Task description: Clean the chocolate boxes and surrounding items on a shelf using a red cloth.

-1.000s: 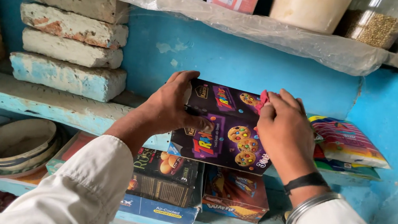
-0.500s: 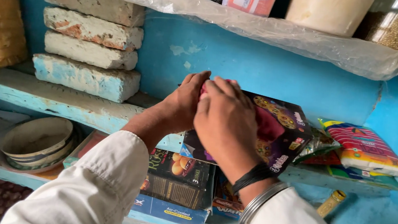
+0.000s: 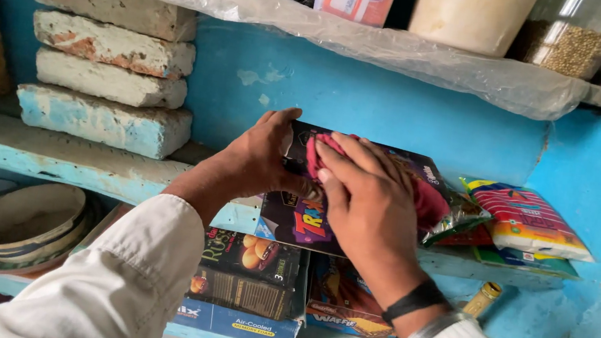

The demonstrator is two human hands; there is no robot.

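A dark biscuit packet (image 3: 293,220) lies on the middle blue shelf (image 3: 58,154), its front end sticking out over the edge. My left hand (image 3: 265,158) grips the packet's left side. My right hand (image 3: 367,200) presses a pink-red cloth (image 3: 428,198) flat on the packet's top. Both arms wear white sleeves, and a black band and a metal bangle sit on my right wrist.
Stacked whitewashed bricks (image 3: 106,84) stand at the left of the shelf. Colourful snack packets (image 3: 530,224) lie to the right. Below are boxed goods (image 3: 248,276) and stacked bowls (image 3: 25,223). A plastic-lined upper shelf (image 3: 332,31) holds jars and a carton.
My right hand moved from the packet's right edge onto its top and now holds a pink-red cloth there. The view shifted slightly left.
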